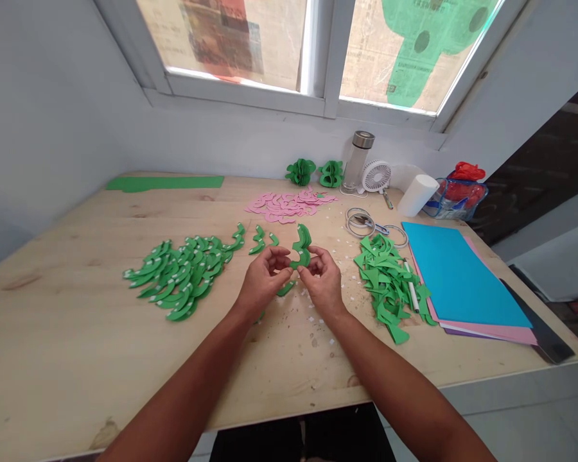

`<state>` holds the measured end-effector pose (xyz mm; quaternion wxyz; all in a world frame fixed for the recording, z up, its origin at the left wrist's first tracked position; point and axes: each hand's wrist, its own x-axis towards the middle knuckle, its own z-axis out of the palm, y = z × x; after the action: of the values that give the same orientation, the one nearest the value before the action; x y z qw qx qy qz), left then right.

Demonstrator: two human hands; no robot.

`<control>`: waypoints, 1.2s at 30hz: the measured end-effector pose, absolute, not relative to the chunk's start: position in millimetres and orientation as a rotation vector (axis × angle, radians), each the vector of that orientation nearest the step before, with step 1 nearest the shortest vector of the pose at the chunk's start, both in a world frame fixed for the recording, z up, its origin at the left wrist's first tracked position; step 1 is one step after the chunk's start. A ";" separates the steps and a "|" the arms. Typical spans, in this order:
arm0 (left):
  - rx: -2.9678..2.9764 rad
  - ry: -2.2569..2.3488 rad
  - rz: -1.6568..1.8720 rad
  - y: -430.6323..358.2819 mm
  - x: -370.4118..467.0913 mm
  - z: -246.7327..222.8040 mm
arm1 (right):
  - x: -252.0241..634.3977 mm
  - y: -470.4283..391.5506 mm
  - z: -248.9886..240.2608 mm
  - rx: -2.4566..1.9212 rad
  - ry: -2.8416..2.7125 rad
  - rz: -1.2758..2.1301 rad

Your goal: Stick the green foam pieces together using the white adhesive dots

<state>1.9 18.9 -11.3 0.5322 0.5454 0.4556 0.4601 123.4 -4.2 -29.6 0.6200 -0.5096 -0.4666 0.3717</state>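
Observation:
Between both hands, above the middle of the table, is a scalloped green paper cutout [302, 242], seemingly several layers together. My left hand [268, 273] pinches its lower left edge with thumb and fingers. On the other side, my right hand [324, 276] grips the lower right edge. Under the hands lies another green cutout [286, 289], partly covered. Loose curved green pieces [257, 240] with small white tabs rest just beyond my left hand. Farther left spreads a big pile of similar green cutouts [183, 273], also dotted with white tabs.
Green scraps [385, 282] with a white pen [411, 289] lie right, beside blue paper sheets [462, 273]. Tape rolls [359, 223], pink cutouts [284, 205], a glass bottle [356, 160], a small fan [376, 176] and two green paper shapes [301, 172] stand toward the wall.

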 end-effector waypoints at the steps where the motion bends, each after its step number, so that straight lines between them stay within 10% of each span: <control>1: 1.317 1.089 1.106 19.3 2.0 -12.3 | 123.1 -4.3 -29.6 -1.171 -1.074 0.856; 36: 1.868 1.276 1.096 14.8 1.0 -12.8 | 122.5 -4.0 -30.5 -1.182 -1.060 0.878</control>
<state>1.0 14.8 -12.8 0.3086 0.7069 0.4828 0.4147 122.5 -4.0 -30.5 0.6162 -0.5130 -0.4602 0.3812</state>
